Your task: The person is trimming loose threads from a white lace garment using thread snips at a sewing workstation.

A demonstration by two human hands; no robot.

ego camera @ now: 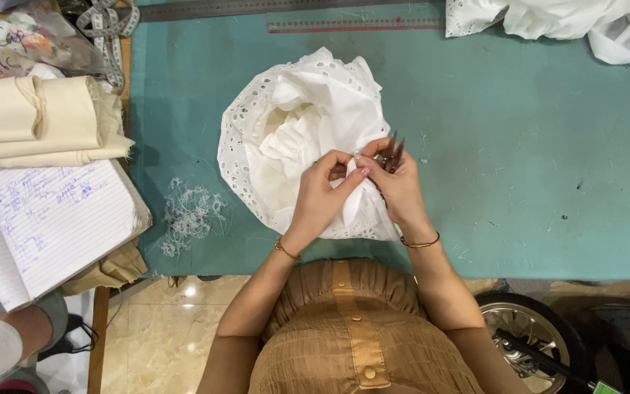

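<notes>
A white eyelet-lace garment (308, 124) lies bunched on the teal table (534, 160). My left hand (326, 193) pinches a fold of its fabric near the lower edge. My right hand (397, 182) is close beside it, gripping small metal thread snips (393, 151) whose blades point up past my fingers, and it touches the same fold. Both wrists wear thin gold bangles.
A pile of cut white threads (187, 211) lies left of the garment. At the left edge are a lined notebook (52, 219), folded cream cloth (34, 120) and a tape measure (111, 33). Rulers (355, 25) and more white fabric (585, 22) lie along the far edge.
</notes>
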